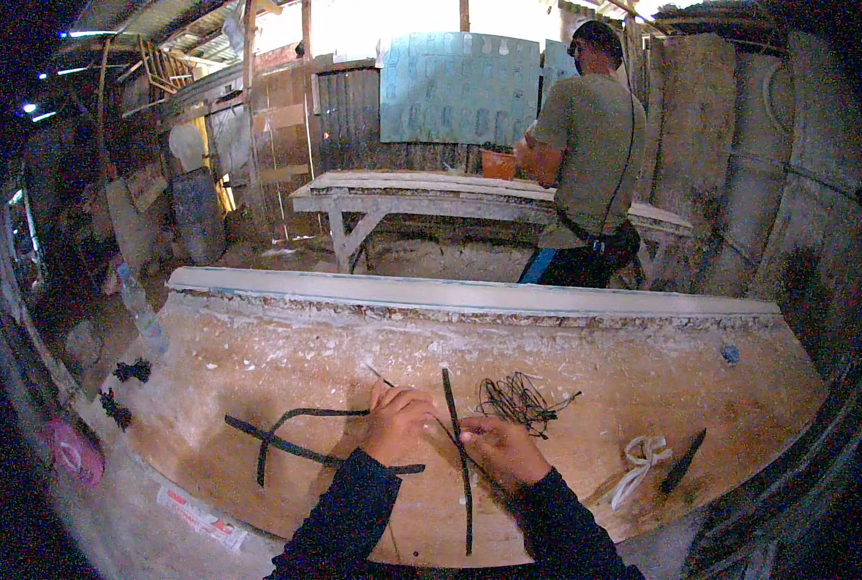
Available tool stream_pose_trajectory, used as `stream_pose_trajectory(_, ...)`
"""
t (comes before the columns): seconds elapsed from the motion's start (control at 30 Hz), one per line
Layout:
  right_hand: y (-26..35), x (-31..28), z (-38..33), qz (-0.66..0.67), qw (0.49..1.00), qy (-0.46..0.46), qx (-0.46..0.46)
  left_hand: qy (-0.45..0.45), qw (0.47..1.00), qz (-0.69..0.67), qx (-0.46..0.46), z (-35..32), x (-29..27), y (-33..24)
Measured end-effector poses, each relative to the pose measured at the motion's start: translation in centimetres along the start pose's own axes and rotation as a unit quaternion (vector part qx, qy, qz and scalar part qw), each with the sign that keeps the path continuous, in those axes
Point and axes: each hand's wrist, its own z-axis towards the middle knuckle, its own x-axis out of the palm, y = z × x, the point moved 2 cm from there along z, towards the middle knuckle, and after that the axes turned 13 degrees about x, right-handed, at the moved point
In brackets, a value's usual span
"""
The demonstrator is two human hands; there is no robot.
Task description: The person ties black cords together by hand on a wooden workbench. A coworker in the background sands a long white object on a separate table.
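Observation:
My left hand (pixel 395 422) and my right hand (pixel 504 448) meet over a long dark metal rod (pixel 464 474) that lies front to back on the worn wooden bench (pixel 257 358). Both hands have their fingers closed at the spot where the rod crosses another dark strip (pixel 301 450), and a thin wire (pixel 377 372) sticks out past the left hand. Whether each hand grips the rod or the wire is hidden by the fingers. A loose tangle of thin black wire (pixel 520 400) lies just beyond the right hand.
A crossed pair of dark strips lies left of my hands. A white rag (pixel 638 458) and a dark flat tool (pixel 683 461) sit at the right. A plastic bottle (pixel 142 311) stands at the bench's left end. Another person (pixel 595 155) works at a far table (pixel 431 193), back turned.

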Motion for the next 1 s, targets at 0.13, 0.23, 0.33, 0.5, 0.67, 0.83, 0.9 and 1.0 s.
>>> stream_pose_trajectory(0.13, 0.4, 0.4, -0.4, 0.141, 0.978, 0.136, 0.070, -0.063, 0.997, 0.010, -0.034, 1.0, -0.9, -0.2)
stream_pose_trajectory(0.23, -0.8, 0.1, 0.2, 0.084, 0.974, 0.150, 0.149, -0.087, 0.995, 0.023, -0.036, 1.3, -1.7, -0.6)
stream_pose_trajectory(0.33, -1.6, -0.3, 0.8, 0.075, 0.985, 0.106, 0.116, -0.114, 0.992, 0.030, -0.051, 1.5, -2.4, -0.5)
stream_pose_trajectory(0.5, -1.7, -1.8, 0.8, 0.100, 0.988, 0.041, 0.113, -0.143, 0.980, 0.029, -0.138, 1.2, -3.5, 0.7)
stream_pose_trajectory(0.67, -0.9, -2.6, 0.4, 0.274, 0.949, -0.012, 0.153, -0.168, 0.974, 0.044, -0.146, 0.8, -4.3, 1.3)
stream_pose_trajectory(0.83, -0.1, -3.6, 0.3, 0.410, 0.910, 0.053, 0.011, -0.125, 0.986, 0.040, -0.105, 0.7, -4.2, 1.6)
stream_pose_trajectory(0.9, -0.2, -4.3, 0.3, 0.436, 0.900, 0.009, 0.018, -0.140, 0.984, 0.017, -0.108, 0.7, -4.2, 1.6)
stream_pose_trajectory(1.0, -0.4, -5.2, 0.1, 0.501, 0.865, 0.008, 0.017, -0.135, 0.986, 0.024, -0.096, 0.7, -4.1, 1.5)
